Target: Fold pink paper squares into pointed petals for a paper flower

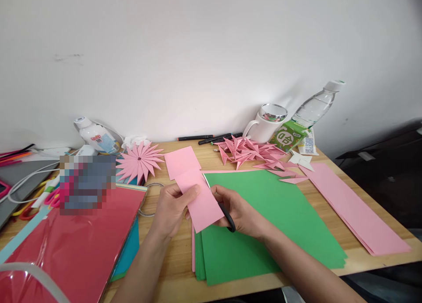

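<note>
- Head view: your left hand (176,202) pinches a pink paper rectangle (205,208) between thumb and fingers, above the left edge of the green paper stack (263,224).
- Your right hand (237,209) grips black-handled scissors (228,217), a blade along the rectangle's right edge.
- A pink paper square (182,160) lies just beyond; folded pink paper pieces (245,151) lie near the white mug (263,128).

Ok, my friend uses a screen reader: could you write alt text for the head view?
A left hand holds a pink paper while the right hand holds scissors at its edge, above green sheets on a wooden table. Behind are a spiky pink wheel, folded pink pieces and a white mug.
</note>
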